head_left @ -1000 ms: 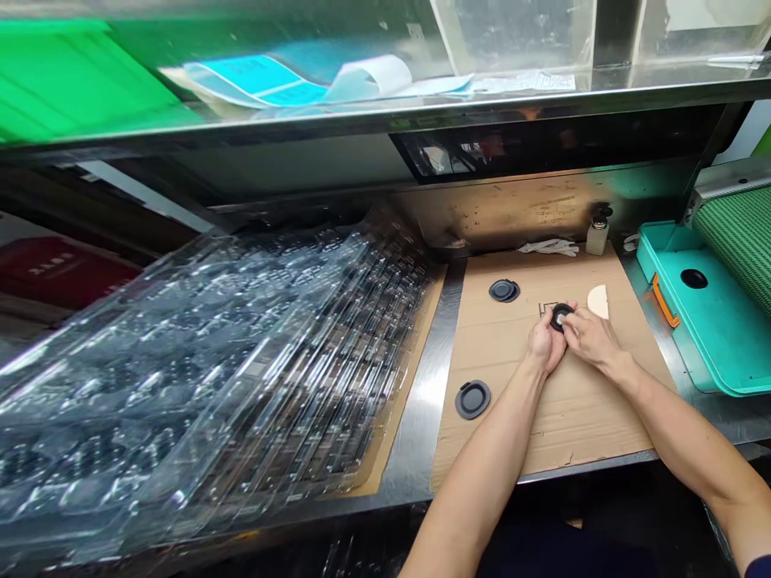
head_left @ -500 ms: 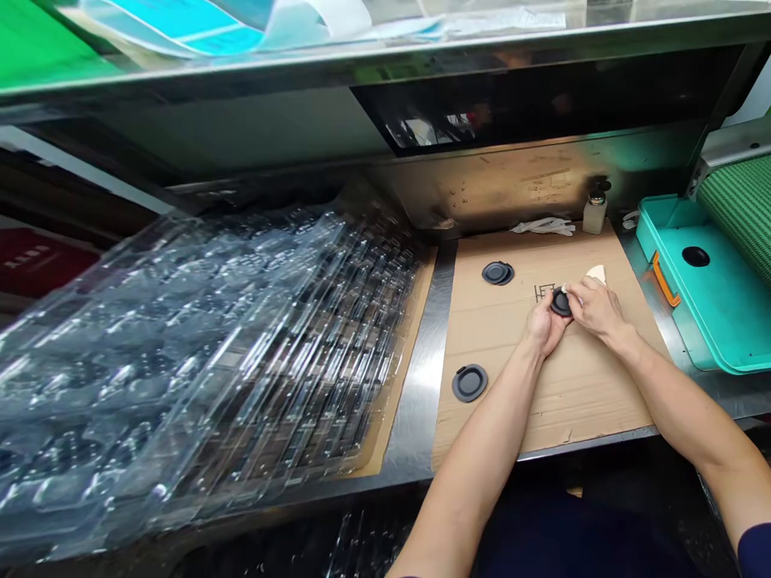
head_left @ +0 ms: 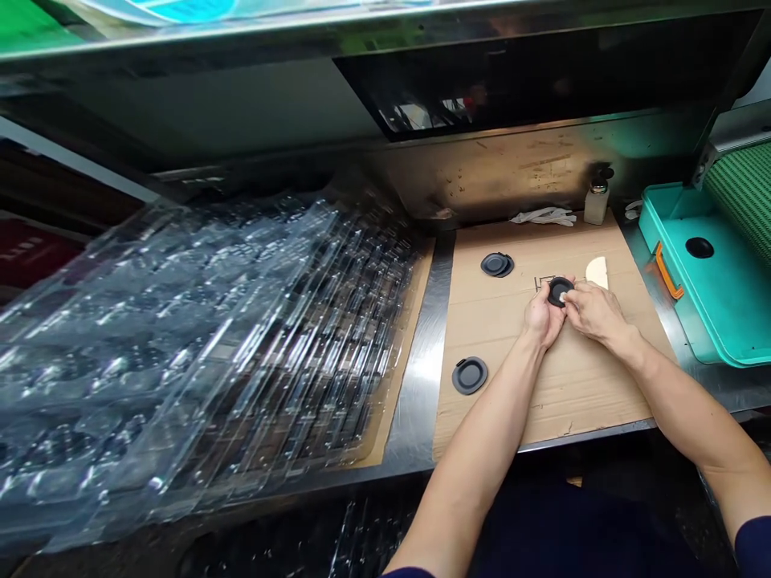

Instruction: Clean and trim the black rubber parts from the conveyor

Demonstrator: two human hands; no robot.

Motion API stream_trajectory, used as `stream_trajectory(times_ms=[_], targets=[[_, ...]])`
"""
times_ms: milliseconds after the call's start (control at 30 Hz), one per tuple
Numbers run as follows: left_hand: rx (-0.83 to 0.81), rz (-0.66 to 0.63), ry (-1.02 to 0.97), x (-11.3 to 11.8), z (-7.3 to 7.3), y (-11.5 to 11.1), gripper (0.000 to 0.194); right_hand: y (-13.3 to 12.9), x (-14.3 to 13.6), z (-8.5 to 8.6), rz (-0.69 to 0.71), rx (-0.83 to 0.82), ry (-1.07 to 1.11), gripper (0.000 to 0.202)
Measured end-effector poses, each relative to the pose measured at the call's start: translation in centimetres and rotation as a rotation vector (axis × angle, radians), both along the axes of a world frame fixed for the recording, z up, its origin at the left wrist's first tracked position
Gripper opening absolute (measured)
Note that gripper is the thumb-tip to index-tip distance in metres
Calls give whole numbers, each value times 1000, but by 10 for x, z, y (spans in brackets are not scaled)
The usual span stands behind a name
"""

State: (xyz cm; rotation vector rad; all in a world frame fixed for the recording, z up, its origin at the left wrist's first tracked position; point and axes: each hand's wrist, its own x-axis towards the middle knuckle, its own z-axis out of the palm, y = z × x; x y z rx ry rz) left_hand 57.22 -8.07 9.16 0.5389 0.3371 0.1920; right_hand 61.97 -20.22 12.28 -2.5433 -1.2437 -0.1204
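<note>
My left hand [head_left: 543,319] holds a round black disc [head_left: 560,291] by its edge above the cardboard sheet [head_left: 511,321]. A small white piece [head_left: 562,297] is pinched in my right hand [head_left: 593,311], against the lower right of the disc's face. Just behind my right hand lies a cream-coloured, curved flat piece [head_left: 597,272]. Two overlapping dark discs [head_left: 497,264] rest toward the back left of the cardboard. Another dark disc with a small tab [head_left: 469,376] lies near its front left.
Stacked clear plastic trays [head_left: 241,345] fill the left side. A teal bin [head_left: 732,313] with a black disc [head_left: 699,247] inside stands right. White gloves [head_left: 544,216] and a bottle [head_left: 596,202] are at the back. A metal shelf [head_left: 385,48] hangs overhead.
The white piece has moved from the disc's upper edge to its lower right. My right hand has shifted slightly, showing more of the cream piece. The camera view has tilted a little.
</note>
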Motion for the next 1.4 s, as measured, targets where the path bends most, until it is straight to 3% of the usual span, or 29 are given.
stream_trajectory(times_ms=[333,467,767,933,1100,1233,1400], targets=[[56,-53,26,-1,-4,-5,29,6,9,1,-163,77,-59,36],[34,-32,23,-1,-4,4,35,-6,14,5,-234,26,8,31],[-92,46,43,3,0,24,43,-36,32,23,-110,46,315,24],[-147,29,4,3,0,23,41,-24,29,12,-75,333,317,28],[-140,-56,-52,4,-1,8,37,4,5,-16,-20,502,144,20],[-117,-106,-50,3,-4,2,37,9,-2,-26,32,389,-14,18],[-105,5,-32,4,-3,18,25,-3,6,-13,21,117,58,16]])
